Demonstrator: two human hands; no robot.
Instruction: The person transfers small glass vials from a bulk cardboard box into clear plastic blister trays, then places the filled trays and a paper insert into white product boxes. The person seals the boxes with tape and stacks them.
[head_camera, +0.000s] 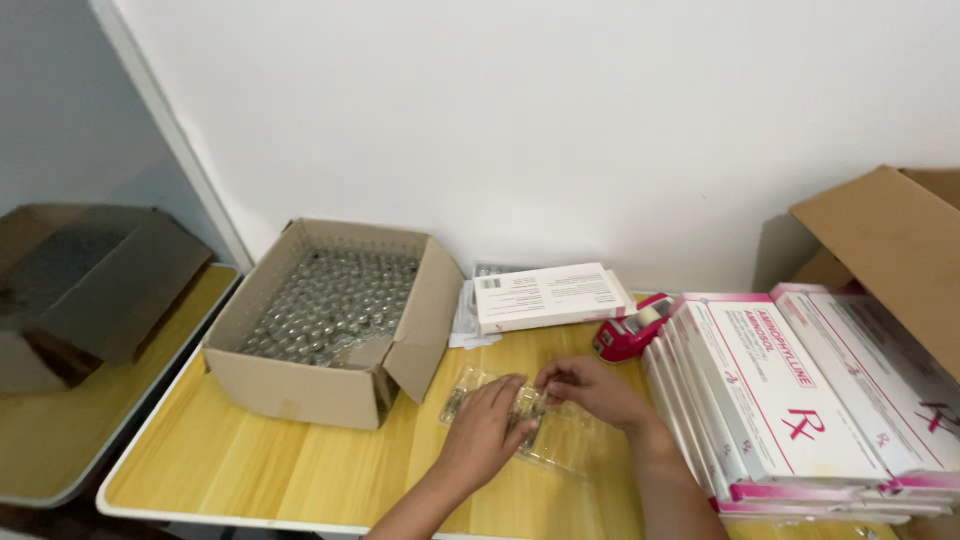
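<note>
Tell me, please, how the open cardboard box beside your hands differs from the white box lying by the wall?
The cardboard box is brown, deep and open, filled with small glass vials; the white box is flat, closed and printed. The cardboard box is far bigger than the white box. Both rest on the yellow table.

both hands (535, 405) on a clear plastic tray (560, 440), yellow table (250, 460)

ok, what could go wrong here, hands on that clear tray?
1. The clear plastic tray lies near the table's front edge; a nudge from the left hand or right hand could slide it off.
2. The open cardboard box of small glass vials sits close by; an elbow could knock it.
</note>
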